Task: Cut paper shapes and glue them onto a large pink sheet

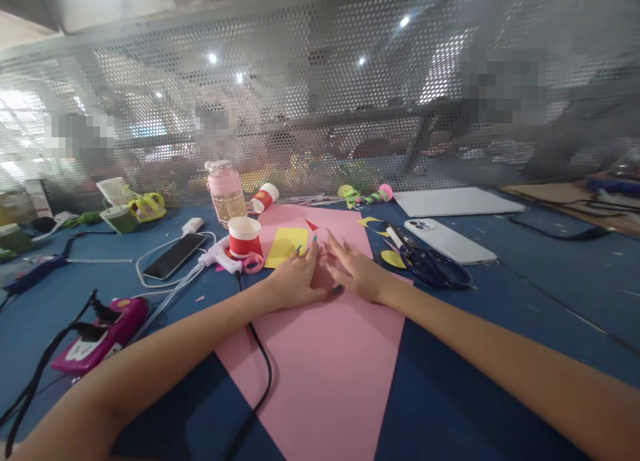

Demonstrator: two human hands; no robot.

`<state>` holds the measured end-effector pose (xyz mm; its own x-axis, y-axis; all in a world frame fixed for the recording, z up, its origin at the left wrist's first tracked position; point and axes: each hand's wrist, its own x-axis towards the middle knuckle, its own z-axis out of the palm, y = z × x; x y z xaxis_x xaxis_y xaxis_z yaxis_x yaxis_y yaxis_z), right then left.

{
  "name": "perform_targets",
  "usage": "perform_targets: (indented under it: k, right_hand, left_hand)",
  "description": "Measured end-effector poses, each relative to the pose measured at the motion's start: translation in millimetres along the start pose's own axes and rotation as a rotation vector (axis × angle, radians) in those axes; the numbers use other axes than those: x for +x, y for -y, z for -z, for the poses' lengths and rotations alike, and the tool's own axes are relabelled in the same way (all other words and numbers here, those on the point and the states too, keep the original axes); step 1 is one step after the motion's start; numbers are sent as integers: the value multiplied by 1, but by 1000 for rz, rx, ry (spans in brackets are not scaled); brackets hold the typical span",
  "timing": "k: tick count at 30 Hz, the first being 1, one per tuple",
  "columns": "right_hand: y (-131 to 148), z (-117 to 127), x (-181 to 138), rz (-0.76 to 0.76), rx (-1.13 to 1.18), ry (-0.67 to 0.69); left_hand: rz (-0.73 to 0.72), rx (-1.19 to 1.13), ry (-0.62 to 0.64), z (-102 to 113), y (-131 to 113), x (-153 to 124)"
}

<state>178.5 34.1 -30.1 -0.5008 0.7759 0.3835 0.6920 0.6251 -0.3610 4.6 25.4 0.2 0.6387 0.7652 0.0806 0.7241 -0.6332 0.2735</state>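
My left hand (297, 276) lies on a large pink paper sheet (330, 374), its fingers stretched forward and its thumb reaching toward the other hand. Opposite it, my right hand (361, 271) rests on the same sheet with fingers spread. The two hands nearly meet at the middle; whether a small piece lies under the fingertips cannot be made out. A yellow paper rectangle (286, 244) sits just beyond my left hand. Past the fingertips lies a small red paper triangle (311, 225). To the right of my right hand is a yellow paper circle (393, 258).
Left of the sheet are a red paper cup (245, 237), a white glue gun (220, 256), a black phone (175, 256) and a magenta power strip (103, 334). A black cord crosses the sheet. Blue-handled scissors (435, 266) and a white phone (450, 241) lie right. A pink-lidded bottle (226, 191) stands behind.
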Motion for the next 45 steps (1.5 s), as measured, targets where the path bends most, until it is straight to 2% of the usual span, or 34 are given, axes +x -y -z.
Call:
perform_targets:
  k: [4, 10, 12, 18, 23, 28, 33, 35, 37, 40, 45]
  right_hand:
    - [-9, 2, -4, 67, -45, 79]
    - [-9, 8, -5, -11, -39, 137]
    - [-6, 9, -4, -22, -32, 146]
    - [-6, 7, -2, -48, -30, 162]
    - [-8, 6, -4, -33, 41, 100]
    - [-10, 13, -6, -1, 102, 38]
    - [-25, 22, -4, 23, 86, -193]
    - [-30, 23, -1, -67, 111, -312]
    - [-31, 24, 4, -169, 152, -376]
    - [-21, 25, 15, -212, 204, -337]
    - [22, 15, 58, -86, 192, -234]
  left_hand:
    - [-4, -33, -2, 1, 0, -1]
    - [11, -246, -7, 13, 23, 7]
    - [9, -315, -47, 14, 33, 10]
    - [-122, -279, 16, 8, 44, 8]
    - [-123, -184, 97, 14, 38, 6]
    - [-118, -175, 84, 15, 36, 6]
    - [-166, -171, 45, 13, 40, 5]
    - [-174, -172, 50, 12, 41, 5]
    - [-180, -177, 56, 11, 42, 5]
    - [-191, -198, 47, 8, 43, 6]
    - [-149, -152, 34, 5, 42, 9]
